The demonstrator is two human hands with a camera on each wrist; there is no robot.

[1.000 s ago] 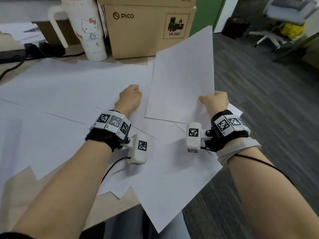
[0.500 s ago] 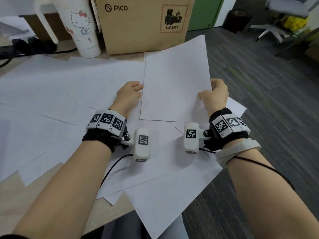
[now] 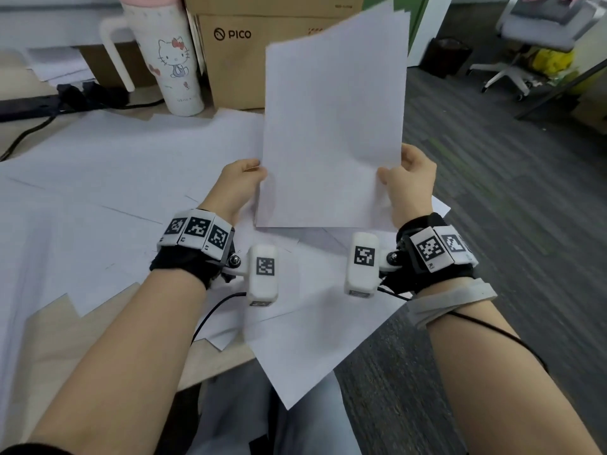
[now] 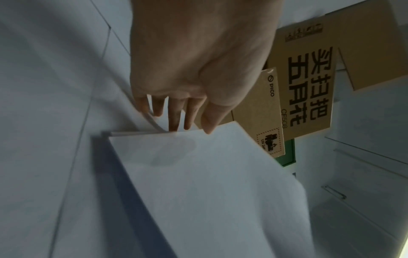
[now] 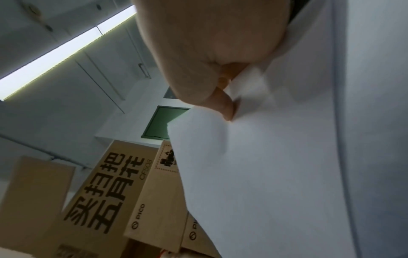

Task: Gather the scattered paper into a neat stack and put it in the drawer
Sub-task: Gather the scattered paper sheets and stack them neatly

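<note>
Far left: black power strip and cable (image 3: 49, 103) on light wooden worktop (image 3: 49, 326), back edge.
Scattered paper: loose white sheets (image 3: 108, 178) lying overlapped across worktop, some overhanging the near edge.
Tumbler: tall white handled tumbler with cartoon cat print (image 3: 170, 60), upright behind the sheets.
Boxes: brown cardboard boxes marked PICO (image 3: 236, 54), just right of tumbler.
Left hand (image 3: 241, 185): thumb in front, fingers (image 4: 174, 115) behind, pinching lower left edge of held stack.
Held stack: thin stack of white paper (image 3: 331, 133), raised near upright above worktop, between both hands, top edges uneven.
Right hand (image 3: 410, 185): clamped on lower right edge of held stack, thumb on the front face.
Far right: grey carpet floor (image 3: 492, 208), white office chair (image 3: 512, 70).
</note>
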